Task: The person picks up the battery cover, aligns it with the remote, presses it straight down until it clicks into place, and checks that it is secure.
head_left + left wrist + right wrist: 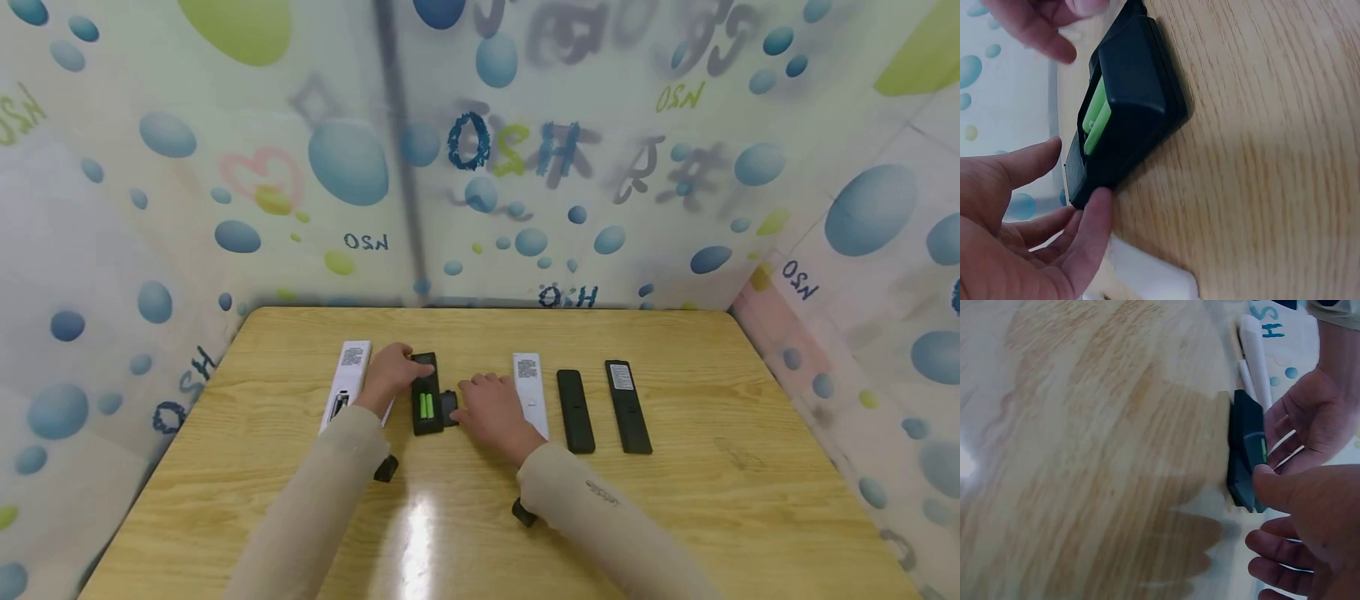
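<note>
A black remote control (424,379) lies back up, its battery compartment uncovered with two green batteries (427,406) inside. My left hand (388,377) is at its far end; in the left wrist view the fingers (1096,215) touch the remote's side while the thumb is raised near the edge. Against the remote's right side rests a dark battery cover (449,408). My right hand (491,408) touches this cover with the thumb (1269,484), the other fingers spread apart from it.
A white remote (351,362) with an uncovered battery compartment lies left, partly behind my left hand. To the right are another white remote (529,383) and two black remotes (575,411) (630,412). A patterned curtain (487,225) stands behind the wooden table (697,517).
</note>
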Demonstrator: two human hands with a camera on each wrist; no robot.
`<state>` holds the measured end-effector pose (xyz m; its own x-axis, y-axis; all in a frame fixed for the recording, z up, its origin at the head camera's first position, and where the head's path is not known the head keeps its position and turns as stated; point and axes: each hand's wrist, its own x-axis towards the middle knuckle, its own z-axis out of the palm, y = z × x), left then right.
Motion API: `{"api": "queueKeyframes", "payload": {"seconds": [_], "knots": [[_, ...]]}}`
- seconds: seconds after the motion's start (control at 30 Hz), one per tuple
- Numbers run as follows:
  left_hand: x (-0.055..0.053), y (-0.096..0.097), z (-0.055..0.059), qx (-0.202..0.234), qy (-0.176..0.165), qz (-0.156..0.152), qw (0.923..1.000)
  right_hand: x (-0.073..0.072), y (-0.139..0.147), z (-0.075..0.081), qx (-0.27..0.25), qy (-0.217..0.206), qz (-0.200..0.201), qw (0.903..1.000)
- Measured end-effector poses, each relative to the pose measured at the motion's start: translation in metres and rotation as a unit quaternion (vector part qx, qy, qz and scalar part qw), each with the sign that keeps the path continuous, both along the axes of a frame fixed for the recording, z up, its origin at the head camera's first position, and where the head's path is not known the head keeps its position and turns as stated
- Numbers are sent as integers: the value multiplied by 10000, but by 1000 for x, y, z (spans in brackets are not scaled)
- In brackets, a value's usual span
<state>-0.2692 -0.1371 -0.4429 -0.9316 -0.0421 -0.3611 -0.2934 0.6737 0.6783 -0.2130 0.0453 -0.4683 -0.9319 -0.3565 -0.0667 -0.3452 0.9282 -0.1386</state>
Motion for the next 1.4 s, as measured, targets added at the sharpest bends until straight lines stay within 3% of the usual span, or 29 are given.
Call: {"api": "queueKeyframes", "payload": {"seconds": [0.37, 0.53, 0.77, 1.07, 1.4], "knots": [[0, 7, -6, -588, 183, 2, 9981, -4, -9, -4, 320, -99, 50, 9994], [0, 8, -4, -544, 173, 51, 9984, -5, -10, 0, 301, -232, 210, 9991], [1, 7, -3, -592, 238, 13, 9980, -6, -10, 6, 440, -113, 451, 9979], [1, 12, -4, -655, 309, 31, 9974, -11, -10, 9, 154, -438, 197, 9987], [0, 22, -7, -776, 482, 90, 9958, -10, -5, 11, -487, -256, 151, 9984]]}}
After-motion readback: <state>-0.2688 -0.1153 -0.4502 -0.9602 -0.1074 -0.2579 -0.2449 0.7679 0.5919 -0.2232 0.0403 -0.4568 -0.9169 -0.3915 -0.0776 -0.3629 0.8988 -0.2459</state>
